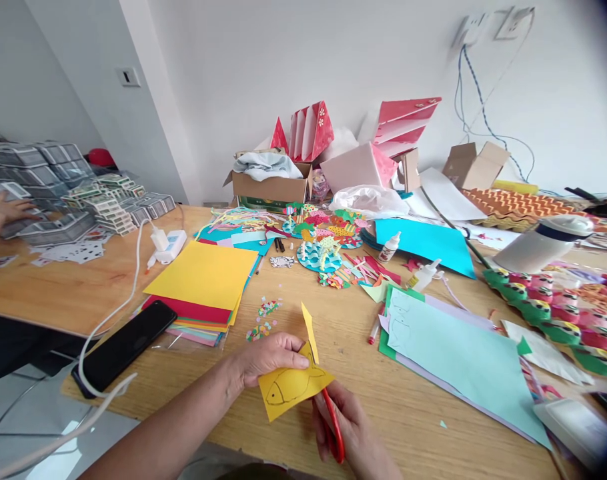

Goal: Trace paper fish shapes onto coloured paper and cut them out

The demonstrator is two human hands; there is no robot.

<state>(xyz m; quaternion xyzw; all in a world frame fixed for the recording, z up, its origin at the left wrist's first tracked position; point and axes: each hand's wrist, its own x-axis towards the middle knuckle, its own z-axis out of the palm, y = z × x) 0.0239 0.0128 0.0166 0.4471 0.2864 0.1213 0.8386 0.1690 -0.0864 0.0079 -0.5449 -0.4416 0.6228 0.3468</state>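
My left hand [268,360] pinches a piece of yellow paper [291,388] with a fish outline drawn on it, held just above the wooden table [403,413]. A cut strip of the paper curls upward at its top. My right hand [356,430] grips red-handled scissors [332,423] whose blades reach under the paper's right edge. Both hands are closed and sit near the table's front edge.
A stack of coloured paper [206,283] topped by a yellow sheet lies left, with a black phone [126,343] and white cable [108,320] beside it. Pale blue sheets [458,357] lie right. Paper cut-outs, glue bottles [389,247] and boxes crowd the back. Another person's hand [8,210] is at far left.
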